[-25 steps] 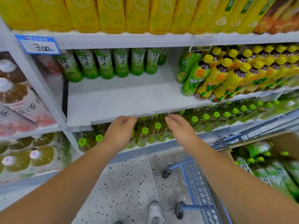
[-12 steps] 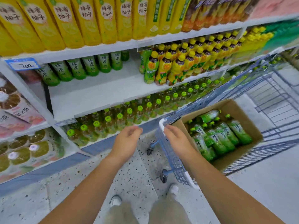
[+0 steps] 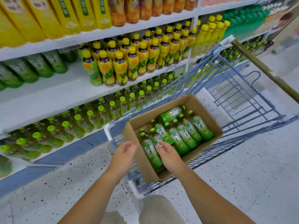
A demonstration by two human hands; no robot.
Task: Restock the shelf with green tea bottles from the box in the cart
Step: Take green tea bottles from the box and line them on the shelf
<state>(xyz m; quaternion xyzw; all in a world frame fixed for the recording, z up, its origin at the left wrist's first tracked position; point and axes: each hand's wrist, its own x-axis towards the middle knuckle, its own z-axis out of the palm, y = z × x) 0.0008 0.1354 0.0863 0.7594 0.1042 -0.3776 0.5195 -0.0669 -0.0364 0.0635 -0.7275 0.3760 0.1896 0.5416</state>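
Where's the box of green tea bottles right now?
Head view, centre: the cardboard box sits in the near end of the blue cart, right of the shelves, under the right hand.

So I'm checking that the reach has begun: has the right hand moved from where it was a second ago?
Yes. The right hand has left the shelf and come down to the box, now over the green tea bottles.
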